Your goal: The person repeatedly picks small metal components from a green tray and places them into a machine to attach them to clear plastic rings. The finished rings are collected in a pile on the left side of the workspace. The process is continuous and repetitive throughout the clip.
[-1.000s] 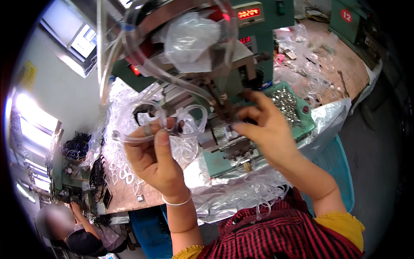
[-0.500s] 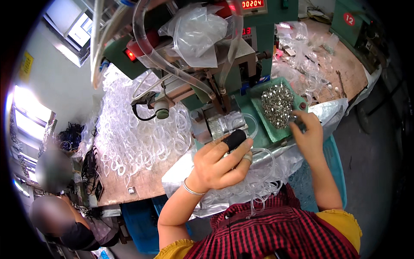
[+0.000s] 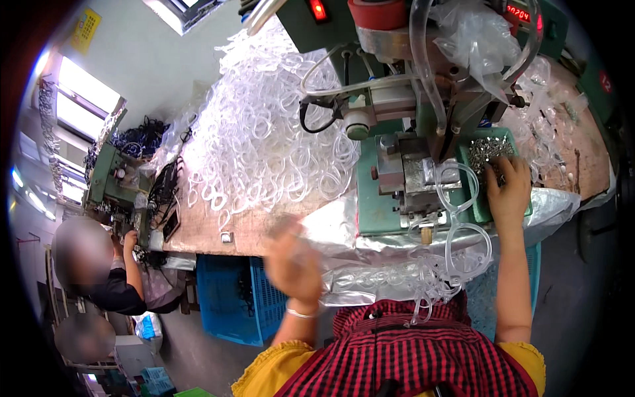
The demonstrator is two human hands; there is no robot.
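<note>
Pale wall [image 3: 149, 76], brown workbench [image 3: 198, 231], right hand [image 3: 508, 190] over green tray [image 3: 481, 208]

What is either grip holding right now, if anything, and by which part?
The left grip is too blurred to tell. The right grip is at the metal pieces in the green tray; whether it holds one is hidden.

Left of the left hand [image 3: 296, 261] stands a blue basket [image 3: 223, 299]; farther left, a co-worker [image 3: 118, 292] in a dark top. Well beyond that hand are dark cords [image 3: 140, 137] and a yellow sign [image 3: 86, 30]. Right of the right hand [image 3: 508, 190] lies a thin tool [image 3: 577, 171].
</note>
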